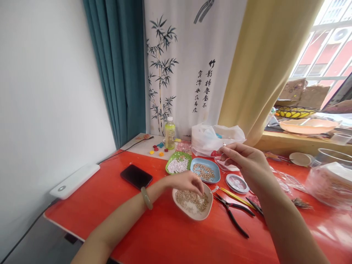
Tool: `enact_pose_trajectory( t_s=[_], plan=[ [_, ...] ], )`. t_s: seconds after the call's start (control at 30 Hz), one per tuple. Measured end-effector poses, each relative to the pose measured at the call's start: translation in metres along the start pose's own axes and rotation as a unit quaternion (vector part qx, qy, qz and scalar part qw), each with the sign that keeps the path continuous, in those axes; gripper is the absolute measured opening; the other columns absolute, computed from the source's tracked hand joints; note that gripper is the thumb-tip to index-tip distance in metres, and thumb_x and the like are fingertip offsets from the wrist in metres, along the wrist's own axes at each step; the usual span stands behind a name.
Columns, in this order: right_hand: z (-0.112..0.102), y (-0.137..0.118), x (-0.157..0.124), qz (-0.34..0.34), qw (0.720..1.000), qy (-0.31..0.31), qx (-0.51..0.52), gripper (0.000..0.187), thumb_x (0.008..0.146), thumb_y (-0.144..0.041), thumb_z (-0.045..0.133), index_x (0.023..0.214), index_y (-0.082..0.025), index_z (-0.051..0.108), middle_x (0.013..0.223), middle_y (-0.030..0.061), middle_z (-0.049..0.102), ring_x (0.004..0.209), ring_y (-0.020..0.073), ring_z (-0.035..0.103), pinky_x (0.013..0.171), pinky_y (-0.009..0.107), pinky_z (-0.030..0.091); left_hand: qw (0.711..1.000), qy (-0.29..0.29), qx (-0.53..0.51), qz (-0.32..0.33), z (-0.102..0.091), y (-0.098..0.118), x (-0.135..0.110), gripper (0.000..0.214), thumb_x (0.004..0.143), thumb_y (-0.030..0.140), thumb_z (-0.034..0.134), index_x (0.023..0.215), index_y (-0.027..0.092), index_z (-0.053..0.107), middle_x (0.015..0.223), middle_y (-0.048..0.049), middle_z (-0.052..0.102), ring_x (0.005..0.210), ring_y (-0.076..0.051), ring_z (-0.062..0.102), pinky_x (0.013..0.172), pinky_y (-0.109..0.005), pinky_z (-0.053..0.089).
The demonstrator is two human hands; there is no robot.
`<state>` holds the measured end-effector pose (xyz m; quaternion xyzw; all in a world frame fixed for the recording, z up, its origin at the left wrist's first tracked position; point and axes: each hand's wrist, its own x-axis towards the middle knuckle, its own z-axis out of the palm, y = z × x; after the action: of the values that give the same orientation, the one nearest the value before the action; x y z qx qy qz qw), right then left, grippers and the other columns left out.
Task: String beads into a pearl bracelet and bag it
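Note:
My left hand [189, 182] reaches down into a cream dish [192, 216], its fingers bent together among small gold and clear beads [189, 198]. Whatever lies between those fingertips is hidden. Raised to the right, my right hand [238, 156] pinches a tiny whitish piece [224, 145] that looks like a bead. Behind the cream dish sit a green dish [168, 161] of white beads and a blue dish [219, 176] of gold beads. A short white beaded strand [215, 189] lies by the cream dish's right rim.
Black-handled pliers [233, 216], a yellow-handled tool [236, 197] and a spool [237, 183] lie right of the dishes. A phone [136, 176] is at the left. Behind stand a bottle [170, 135] and a white plastic bag [203, 137]. Wrapped goods [330, 187] occupy the right side.

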<state>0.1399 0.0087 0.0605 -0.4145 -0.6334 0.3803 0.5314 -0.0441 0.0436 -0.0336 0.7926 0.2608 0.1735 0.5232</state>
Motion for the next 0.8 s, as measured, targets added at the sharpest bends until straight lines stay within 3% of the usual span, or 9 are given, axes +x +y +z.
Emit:
enact_pose_trajectory(
  t_s=[0.07,0.13,0.23,0.3,0.4,0.53,0.8],
  plan=[
    [0.002,0.0,0.0,-0.001,1.0,-0.01,-0.006,0.021,0.068,-0.037,0.064,0.067,-0.016,0.064,0.059,0.0011,0.06,0.056,0.0099,0.053,0.054,0.023,0.042,0.986,0.127,-0.107,0.011,-0.01,0.01,-0.004,0.013,0.062,0.022,0.068,0.071,0.013,0.065,0.068,-0.0028,0.064,0.063,-0.011,0.056,0.058,-0.022,0.042],
    [0.005,0.0,-0.001,0.003,1.0,-0.023,-0.009,0.022,0.069,-0.037,0.063,0.068,-0.016,0.063,0.06,0.0012,0.06,0.055,0.0101,0.053,0.054,0.023,0.042,0.949,0.231,-0.211,0.036,-0.018,0.02,-0.008,0.017,0.058,0.022,0.072,0.069,0.012,0.064,0.066,-0.0024,0.063,0.059,-0.009,0.055,0.056,-0.02,0.042],
    [0.015,-0.003,-0.005,0.021,0.999,-0.049,-0.008,0.021,0.069,-0.037,0.063,0.067,-0.016,0.062,0.057,0.0003,0.059,0.054,0.0103,0.052,0.054,0.024,0.042,0.887,0.302,-0.342,0.072,-0.024,0.032,-0.014,0.021,0.054,0.02,0.075,0.069,0.011,0.063,0.064,-0.0008,0.063,0.057,-0.006,0.055,0.057,-0.017,0.043],
    [0.023,-0.005,-0.009,0.031,0.997,-0.071,-0.007,0.021,0.069,-0.037,0.063,0.064,-0.017,0.061,0.055,-0.0002,0.058,0.053,0.0108,0.052,0.054,0.025,0.042,0.861,0.309,-0.393,0.091,-0.024,0.038,-0.016,0.021,0.053,0.017,0.076,0.069,0.01,0.062,0.063,0.0001,0.062,0.055,-0.005,0.055,0.058,-0.016,0.044],
    [0.033,-0.008,-0.014,0.038,0.993,-0.111,-0.003,0.022,0.069,-0.037,0.063,0.063,-0.017,0.059,0.055,0.0,0.057,0.053,0.0112,0.052,0.053,0.025,0.042,0.845,0.3,-0.429,0.111,-0.021,0.044,-0.019,0.021,0.054,0.014,0.075,0.069,0.01,0.062,0.061,0.0008,0.061,0.054,-0.004,0.055,0.056,-0.013,0.044],
    [0.039,-0.009,-0.019,0.042,0.988,-0.146,0.003,0.02,0.072,-0.036,0.06,0.064,-0.017,0.059,0.056,-0.0003,0.058,0.053,0.011,0.052,0.054,0.024,0.041,0.839,0.288,-0.442,0.131,-0.018,0.05,-0.02,0.021,0.053,0.014,0.076,0.067,0.009,0.062,0.06,0.0004,0.06,0.054,-0.004,0.056,0.055,-0.012,0.045],
    [0.041,-0.006,-0.02,0.059,0.985,-0.161,-0.013,0.02,0.073,-0.035,0.06,0.065,-0.017,0.058,0.056,-0.0011,0.058,0.054,0.0103,0.051,0.054,0.023,0.038,0.828,0.291,-0.456,0.145,-0.017,0.049,-0.02,0.023,0.051,0.015,0.077,0.068,0.01,0.062,0.06,0.0009,0.06,0.054,-0.004,0.055,0.054,-0.012,0.046]
  ],
)
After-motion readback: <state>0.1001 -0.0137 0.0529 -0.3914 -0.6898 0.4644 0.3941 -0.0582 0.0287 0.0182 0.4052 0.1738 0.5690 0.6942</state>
